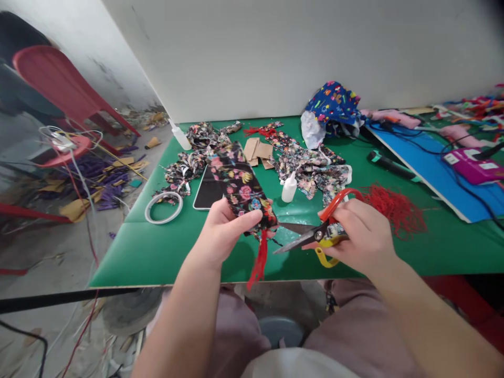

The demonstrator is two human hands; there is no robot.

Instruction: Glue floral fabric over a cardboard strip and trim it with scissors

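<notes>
In my left hand (pixel 220 231) is a flat black strip of floral fabric (pixel 242 184), tilted up and away from me. A red tassel (pixel 259 261) hangs from its lower end. My right hand (pixel 360 233) grips scissors (pixel 318 235) with one red and one yellow handle. Their blades are parted and point left, the upper tip beside the strip's lower right corner. Something patterned shows between my right fingers and the handles; I cannot make out what. Below the strip, small dark scraps of its edge are partly hidden.
The green table (pixel 157 257) holds a tape roll (pixel 164 207), a tablet-like device (pixel 202 197), a white squeeze bottle (pixel 289 188), brown card pieces (pixel 258 150), floral fabric scraps (pixel 307 165) and red threads (pixel 394 210). A blue board (pixel 417 168) and purple box (pixel 472 165) lie right.
</notes>
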